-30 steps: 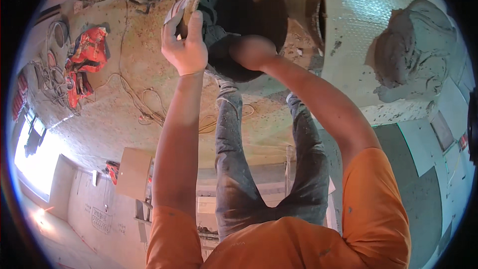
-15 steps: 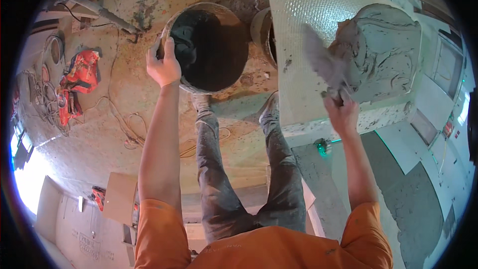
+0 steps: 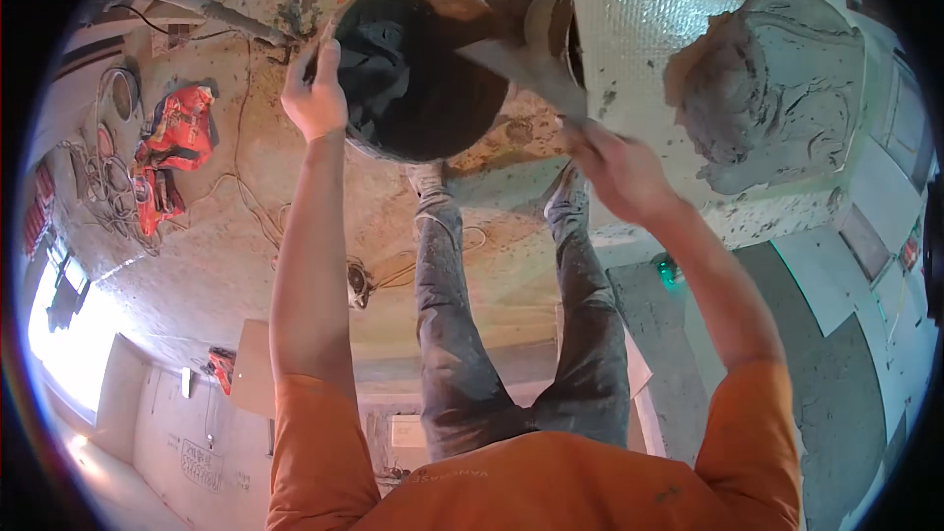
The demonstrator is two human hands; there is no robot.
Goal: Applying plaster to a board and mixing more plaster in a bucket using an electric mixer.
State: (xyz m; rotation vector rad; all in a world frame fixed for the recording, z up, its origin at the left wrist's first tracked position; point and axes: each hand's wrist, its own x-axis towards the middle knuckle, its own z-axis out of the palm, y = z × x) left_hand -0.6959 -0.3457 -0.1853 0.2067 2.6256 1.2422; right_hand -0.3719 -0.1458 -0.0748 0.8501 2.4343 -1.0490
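Left grip: left hand point(image 3: 316, 108), fingers and thumb pinching the bucket rim.
Right grip: right hand point(image 3: 621, 172), wrapped round the trowel handle.
Trowel point(image 3: 534, 77): ahead and left of the right grip, blade reaching over the bucket's near-right rim; blurred, load cannot be told.
Bucket point(image 3: 460, 12): just right of the left grip.
Mortar heap point(image 3: 772, 88): on the pale panel point(image 3: 629, 34), right of the right grip; seemingly the share done.
Bucket mortar point(image 3: 379, 74): inside, near the left grip; seemingly the share left.
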